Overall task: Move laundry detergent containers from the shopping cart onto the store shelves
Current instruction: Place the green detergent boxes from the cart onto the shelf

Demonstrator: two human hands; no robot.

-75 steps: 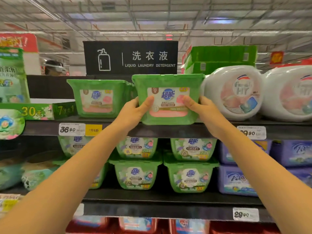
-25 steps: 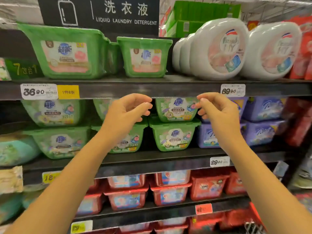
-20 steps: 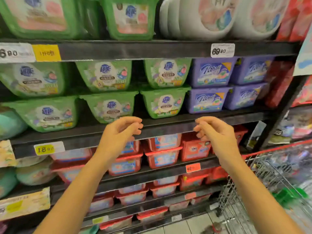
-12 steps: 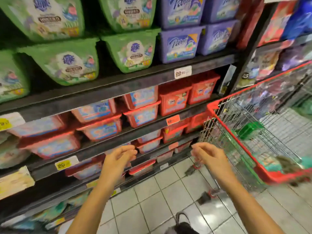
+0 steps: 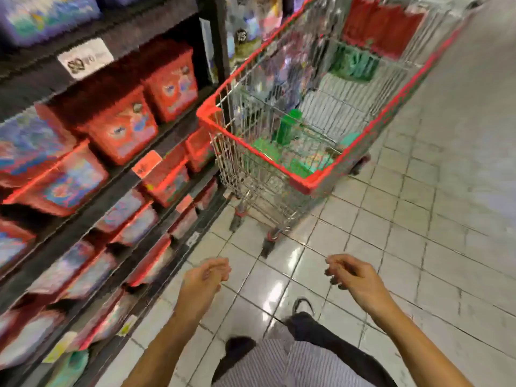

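A red-rimmed wire shopping cart [image 5: 312,184] stands on the tiled floor ahead, right of the shelves. Green detergent containers [image 5: 287,127] lie inside it, blurred by motion. My left hand [image 5: 205,280] hangs low over the floor with loosely curled fingers and holds nothing. My right hand [image 5: 350,275] is level with it, also loosely curled and empty. Both hands are well short of the cart, nearer to me.
Dark store shelves [image 5: 92,191] on the left carry red detergent boxes [image 5: 122,129] and price tags. Pale tiled floor [image 5: 418,247] spreads to the right. My dark trouser leg and shoe [image 5: 303,317] show at the bottom.
My hands let go of the green box on the top shelf and dropped low. My view swung down and right from the shelves to the cart and floor.
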